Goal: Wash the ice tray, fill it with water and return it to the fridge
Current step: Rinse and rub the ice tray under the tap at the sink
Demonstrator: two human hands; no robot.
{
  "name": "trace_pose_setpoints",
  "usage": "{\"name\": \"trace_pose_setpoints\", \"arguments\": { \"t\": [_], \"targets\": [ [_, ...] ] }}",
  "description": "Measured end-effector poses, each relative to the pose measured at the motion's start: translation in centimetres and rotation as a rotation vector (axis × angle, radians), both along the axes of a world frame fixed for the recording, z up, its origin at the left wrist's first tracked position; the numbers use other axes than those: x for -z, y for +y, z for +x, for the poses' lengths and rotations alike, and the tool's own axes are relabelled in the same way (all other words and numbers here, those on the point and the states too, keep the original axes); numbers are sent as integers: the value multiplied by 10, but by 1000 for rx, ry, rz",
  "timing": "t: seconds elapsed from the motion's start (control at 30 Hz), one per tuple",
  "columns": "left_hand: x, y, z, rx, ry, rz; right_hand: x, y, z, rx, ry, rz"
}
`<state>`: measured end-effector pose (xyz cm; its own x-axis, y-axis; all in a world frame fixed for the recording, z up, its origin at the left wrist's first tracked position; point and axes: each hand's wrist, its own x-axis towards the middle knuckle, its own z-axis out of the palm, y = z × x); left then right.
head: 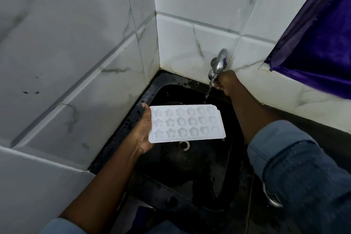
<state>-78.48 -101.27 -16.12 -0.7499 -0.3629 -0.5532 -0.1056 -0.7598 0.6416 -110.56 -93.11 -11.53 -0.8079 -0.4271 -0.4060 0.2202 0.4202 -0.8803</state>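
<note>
**A:** How do our fingers sit?

**B:** Our left hand (143,131) grips the ice tray (187,123) by its left short end. The thumb lies over the rim and the other fingers are hidden underneath. Our right hand (227,81) has its fingers curled round the lower part of the tap (219,62), with a denim sleeve (296,157) on the arm behind it.

**A:** And the tray?

**B:** It is below the tap and to its left, held in the air over the black sink (152,89), cavities up. Its long axis runs crosswise, with the free short end nearest the tap. The stream of water (208,93) comes down at that far corner, though we cannot tell whether it lands inside.

**A:** What surrounds us?

**B:** White marbled tiled walls (85,43) meet in a corner left of the tap, and a purple cloth (319,47) hangs to its right. Below the tap, the drain (184,144) peeks out under the tray's near edge, with open basin nearer us.
</note>
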Motion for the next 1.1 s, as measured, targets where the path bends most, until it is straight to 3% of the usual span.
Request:
{"name": "trace_pose_setpoints", "arguments": {
  "t": [0.23,0.37,0.43,0.53,0.6,0.73,0.83,1.1],
  "targets": [
    [-1,-3,6,-64,-22,1,15,3,-8,108,-455,-293],
    [-7,2,12,-65,-7,10,0,11,-3,-13,-360,-71],
    [-10,6,12,-52,-1,7,-15,20,-2,77,-279,-35],
    [-14,11,12,-29,3,5,-39,43,20,411,-264,-279],
    [-16,15,11,-25,-1,-8,-54,64,60,444,-132,-386],
    [-18,22,10,-13,-8,-45,-64,90,159,-46,257,-305],
    [-16,28,16,9,38,-17,-46,97,203,-432,586,-3],
    [-15,52,32,109,239,130,-24,95,238,-660,862,291]
  ]
}}
